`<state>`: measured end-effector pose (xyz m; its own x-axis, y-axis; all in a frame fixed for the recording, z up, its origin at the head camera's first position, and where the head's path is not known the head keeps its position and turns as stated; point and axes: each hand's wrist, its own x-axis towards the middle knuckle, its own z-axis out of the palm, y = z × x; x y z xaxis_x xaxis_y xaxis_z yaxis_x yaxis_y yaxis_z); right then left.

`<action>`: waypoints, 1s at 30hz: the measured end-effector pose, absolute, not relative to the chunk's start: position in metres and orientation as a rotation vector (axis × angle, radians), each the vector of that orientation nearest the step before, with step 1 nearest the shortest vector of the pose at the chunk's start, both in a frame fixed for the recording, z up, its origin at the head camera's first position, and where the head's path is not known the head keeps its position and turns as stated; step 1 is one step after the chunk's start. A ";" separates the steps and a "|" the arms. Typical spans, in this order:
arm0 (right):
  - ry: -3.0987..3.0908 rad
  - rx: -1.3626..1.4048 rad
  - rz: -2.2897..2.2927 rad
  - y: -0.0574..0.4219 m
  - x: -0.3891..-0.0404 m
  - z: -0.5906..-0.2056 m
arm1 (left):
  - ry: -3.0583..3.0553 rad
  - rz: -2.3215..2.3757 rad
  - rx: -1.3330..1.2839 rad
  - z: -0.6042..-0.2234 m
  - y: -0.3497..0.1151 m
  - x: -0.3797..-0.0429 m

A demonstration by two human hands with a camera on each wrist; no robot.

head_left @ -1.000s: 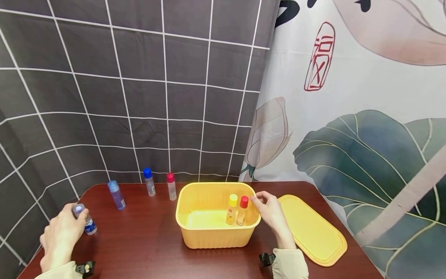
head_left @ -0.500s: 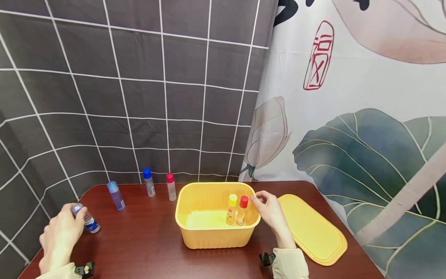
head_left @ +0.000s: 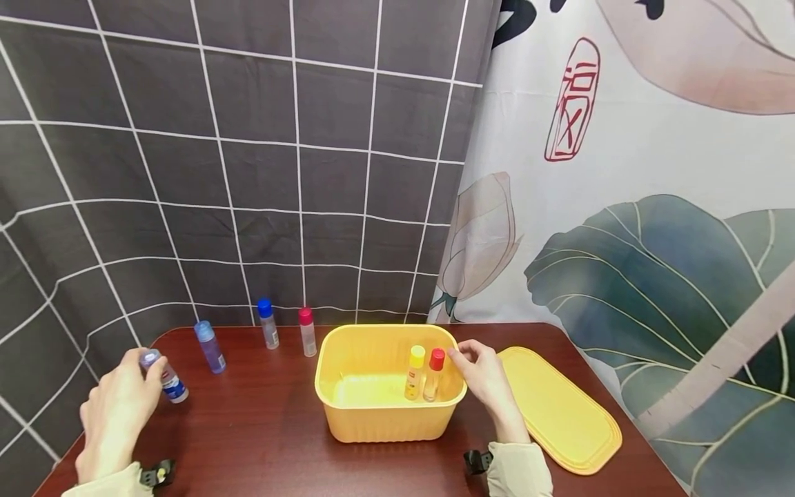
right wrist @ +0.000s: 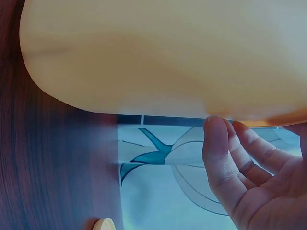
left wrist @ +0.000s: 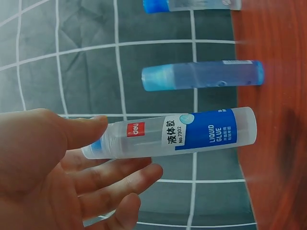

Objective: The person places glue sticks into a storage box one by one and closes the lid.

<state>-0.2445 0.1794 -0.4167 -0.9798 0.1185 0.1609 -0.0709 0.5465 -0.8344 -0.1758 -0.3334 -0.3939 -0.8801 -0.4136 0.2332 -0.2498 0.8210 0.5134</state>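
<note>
My left hand (head_left: pixel 121 407) pinches a clear liquid glue bottle (left wrist: pixel 206 132) by its cap end, thumb over fingers. The bottle has a blue and white label and leans slightly in the head view; whether its base touches the table I cannot tell. Right of it stands a purple-blue glue bottle (head_left: pixel 211 351) with a light blue cap. My right hand (head_left: pixel 487 379) pinches the right rim of a yellow plastic bin (head_left: pixel 391 424). Inside the bin, at its right end, stand a yellow-capped bottle (head_left: pixel 413 378) and a red-capped bottle (head_left: pixel 433 379).
A blue-capped clear bottle (head_left: pixel 269 328) and a pink-red-capped one (head_left: pixel 308 337) stand near the table's back edge. The yellow lid (head_left: pixel 562 411) lies flat right of the bin on the dark red wooden table (head_left: pixel 261 442). A grey gridded cloth (head_left: pixel 261 172) hangs behind.
My left hand has shifted a little right and slightly up with the liquid glue bottle, nearer the purple-blue bottle. The right hand and the bin have stayed in place.
</note>
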 end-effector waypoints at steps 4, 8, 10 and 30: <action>-2.587 -0.045 1.403 0.180 -0.244 -0.416 | -2.652 -0.656 0.468 -0.388 -0.327 -0.175; -2.594 -0.051 1.408 0.180 -0.243 -0.417 | -2.629 -0.633 0.431 -0.382 -0.321 -0.172; -2.594 -0.050 1.407 0.180 -0.243 -0.417 | -2.610 -0.623 0.406 -0.380 -0.317 -0.170; -2.568 -0.013 1.394 0.181 -0.246 -0.419 | -2.541 -0.576 0.212 -0.370 -0.282 -0.168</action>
<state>-0.2459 0.1813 -0.4185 -0.9759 0.1117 0.1873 -0.0961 0.5505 -0.8293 -0.1679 -0.2818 -0.3700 -0.8520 -0.2575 0.4558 -0.0358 0.8973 0.4400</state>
